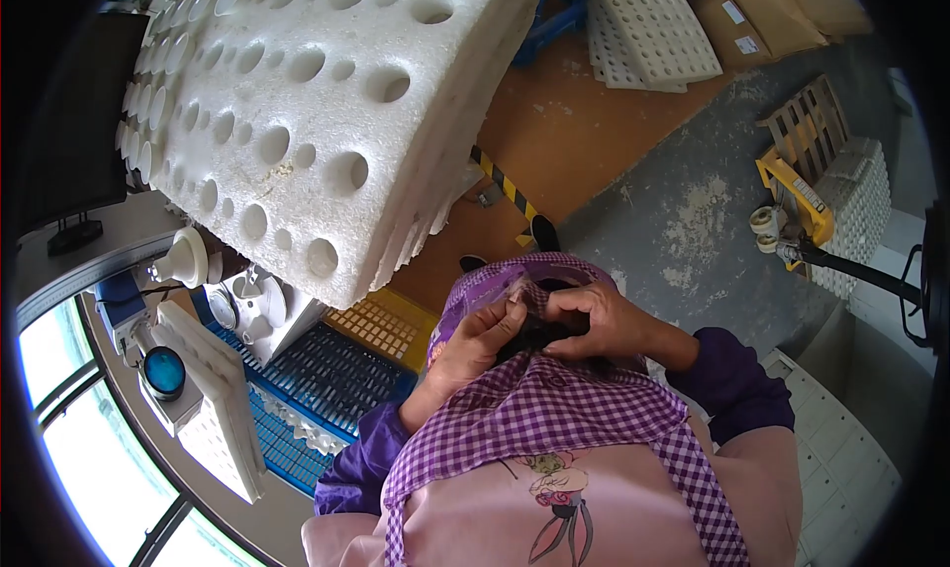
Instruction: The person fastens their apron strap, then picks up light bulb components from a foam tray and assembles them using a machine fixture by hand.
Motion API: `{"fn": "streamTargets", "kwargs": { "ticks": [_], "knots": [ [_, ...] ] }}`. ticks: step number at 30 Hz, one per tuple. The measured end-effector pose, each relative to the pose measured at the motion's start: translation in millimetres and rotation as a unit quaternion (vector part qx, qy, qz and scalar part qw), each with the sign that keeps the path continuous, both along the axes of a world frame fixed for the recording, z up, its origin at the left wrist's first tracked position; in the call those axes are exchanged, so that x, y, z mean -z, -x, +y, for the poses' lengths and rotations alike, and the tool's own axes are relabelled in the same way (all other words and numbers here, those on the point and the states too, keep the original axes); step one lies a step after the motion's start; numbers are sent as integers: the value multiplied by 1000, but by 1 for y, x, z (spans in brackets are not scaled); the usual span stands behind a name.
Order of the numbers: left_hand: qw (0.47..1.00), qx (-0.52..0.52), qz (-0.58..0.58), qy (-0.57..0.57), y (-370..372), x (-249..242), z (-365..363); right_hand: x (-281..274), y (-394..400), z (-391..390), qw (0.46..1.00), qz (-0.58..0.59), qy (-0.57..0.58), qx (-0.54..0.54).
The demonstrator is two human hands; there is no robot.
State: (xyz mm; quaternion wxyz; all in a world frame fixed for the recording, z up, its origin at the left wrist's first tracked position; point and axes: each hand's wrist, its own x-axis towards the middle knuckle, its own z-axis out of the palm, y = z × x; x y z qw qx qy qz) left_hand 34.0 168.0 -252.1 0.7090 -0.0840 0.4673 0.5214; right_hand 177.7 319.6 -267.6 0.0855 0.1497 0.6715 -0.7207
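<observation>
A purple-and-white checked apron (554, 409) covers my front over a pink top with a printed rabbit figure. At waist height the apron cloth is bunched around a dark opening. My left hand (477, 344) is closed, thumb and forefinger pinching the cloth at the left edge of this opening. Facing it, my right hand (609, 325) has its fingers curled round the right edge, touching the gathered cloth. What lies inside the dark gap between both hands is hidden.
A large stack of white foam boards with round holes (327, 122) rises ahead to the left, white cups at its far side. Blue crates (327, 369) and a yellow crate (381, 325) sit below. Right are a yellow pallet jack (802, 206), more foam boards (658, 28) and cardboard boxes (742, 23).
</observation>
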Motion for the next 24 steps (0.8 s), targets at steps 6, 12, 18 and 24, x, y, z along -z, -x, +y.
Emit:
{"fn": "streamTargets", "kwargs": {
  "ticks": [6,12,18,24],
  "knots": [
    [977,182,105,-21,11,7,8,-10,-19,14,996,-85,3,-24],
    [927,312,202,-47,12,5,17,-8,-37,15,996,-85,25,-31],
    [879,383,263,-105,13,3,23,-11,-48,13,993,-112,21,-24],
    [880,404,235,-90,17,1,24,-14,-51,13,994,-104,14,-32]
  ]
}}
